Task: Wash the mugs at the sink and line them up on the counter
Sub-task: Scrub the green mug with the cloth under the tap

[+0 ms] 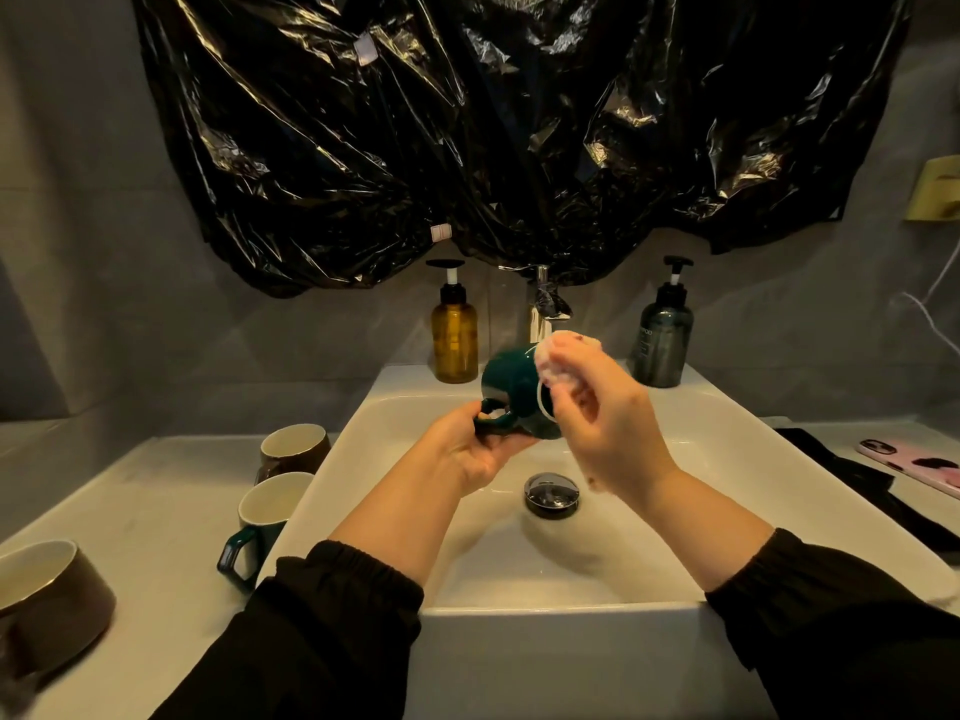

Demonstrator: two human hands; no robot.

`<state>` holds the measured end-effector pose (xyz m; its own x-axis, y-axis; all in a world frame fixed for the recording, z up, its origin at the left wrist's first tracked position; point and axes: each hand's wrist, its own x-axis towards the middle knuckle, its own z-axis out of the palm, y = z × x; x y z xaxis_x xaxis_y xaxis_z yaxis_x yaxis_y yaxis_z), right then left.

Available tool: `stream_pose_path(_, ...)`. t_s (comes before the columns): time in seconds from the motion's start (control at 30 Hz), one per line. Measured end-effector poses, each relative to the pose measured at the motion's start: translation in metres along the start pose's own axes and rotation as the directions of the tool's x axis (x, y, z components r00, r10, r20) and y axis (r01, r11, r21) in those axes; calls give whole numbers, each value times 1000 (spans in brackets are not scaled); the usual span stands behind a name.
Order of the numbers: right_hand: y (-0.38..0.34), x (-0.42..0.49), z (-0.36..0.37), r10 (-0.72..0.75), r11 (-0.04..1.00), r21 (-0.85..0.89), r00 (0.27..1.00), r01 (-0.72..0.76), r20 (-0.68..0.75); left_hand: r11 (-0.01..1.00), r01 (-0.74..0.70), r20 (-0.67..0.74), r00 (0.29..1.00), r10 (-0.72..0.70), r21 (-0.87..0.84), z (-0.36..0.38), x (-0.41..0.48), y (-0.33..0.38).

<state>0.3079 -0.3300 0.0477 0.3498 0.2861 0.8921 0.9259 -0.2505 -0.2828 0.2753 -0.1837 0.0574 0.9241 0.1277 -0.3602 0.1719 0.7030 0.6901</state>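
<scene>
Left worktop (156,491): near edge taken up by three mugs (293,449); open surface left behind. Basin (727,459): floor clear around drain plug (551,492). Back rim: flanked by amber bottle (454,335), grey bottle (662,340), tap (543,309) between.

Dim, warm light falls on a grey wall (104,252). Crumpled black plastic sheeting (467,122) hangs across its far middle, patched with small tape squares. A gold fixture (935,192) sits far right, and a thin white cord (930,304) trails below it.
</scene>
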Motion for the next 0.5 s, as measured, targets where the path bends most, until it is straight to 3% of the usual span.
stream_pose_path(0.1,-1,-2,3,-250,965,-36,949,261,193,1000,-17,6,1000,17,-12,-3,1,4)
stream_pose_path(0.17,1,-5,6,-295,937,-98,911,334,287,1000,-16,-6,1000,16,-23,-5,2,6)
stream_pose_path(0.4,-1,-5,5,-252,922,-235,937,308,241,999,-15,-65,998,12,-37,-6,2,3)
stream_pose_path(0.5,2,-7,8,-249,903,-259,910,342,333,995,-30,-46,999,26,-100,-5,0,5)
